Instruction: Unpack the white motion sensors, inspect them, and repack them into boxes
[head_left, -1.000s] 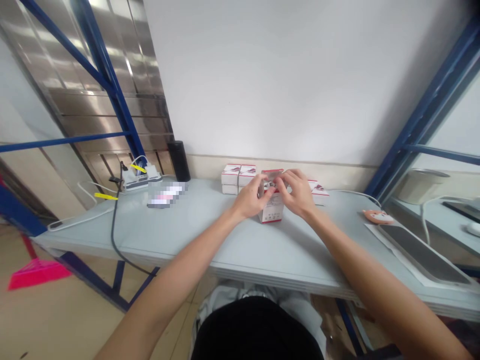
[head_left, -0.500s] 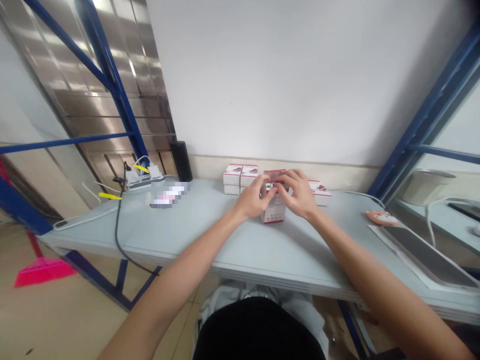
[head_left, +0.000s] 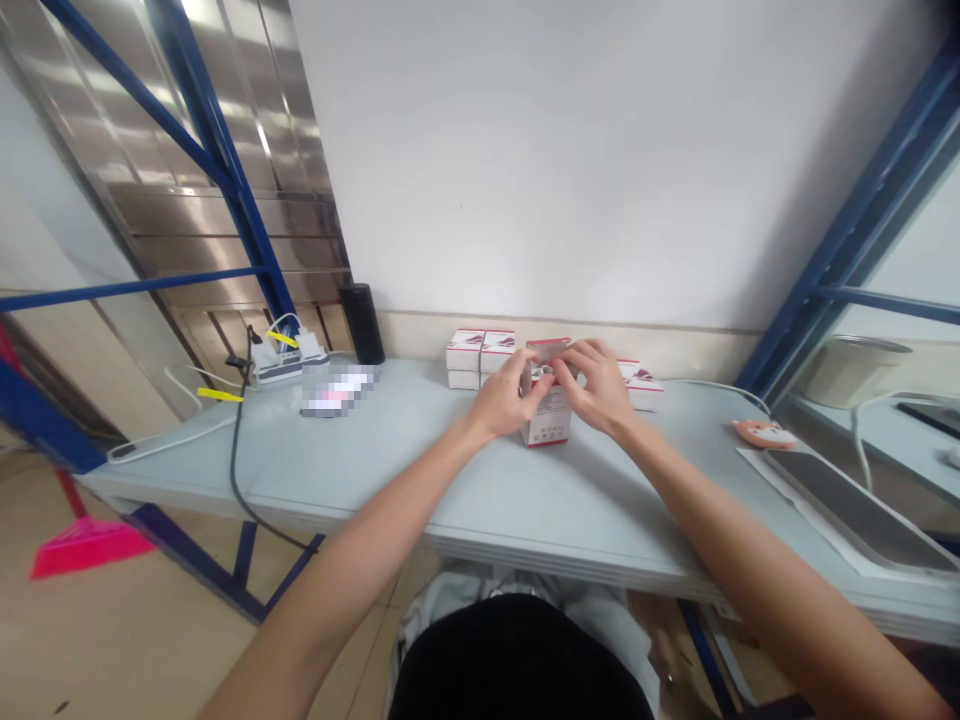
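Carton (head_left: 546, 425), white w/ red edges, stands upright on table, between both hands. L hand (head_left: 506, 398) and R hand (head_left: 596, 388) curl in at its top, fingers close to each other, so grip looks closed, but I cannot tell if they pinch the carton or only small shiny piece (head_left: 544, 371) at its top; fingers hide it and it is too small to make out. Red-edged flap (head_left: 547, 346) stands up behind, so top seems opened. Just left of carton, stack of white boxes (head_left: 480, 358), approx. two by two, seems closed; one more box (head_left: 639, 385) sits behind R hand, partly hidden. Contents of all not visible. Farther along grey table (head_left: 360, 470) lie power strip (head_left: 279, 366), black cylinder (head_left: 361, 323) and blurred item (head_left: 337, 390).
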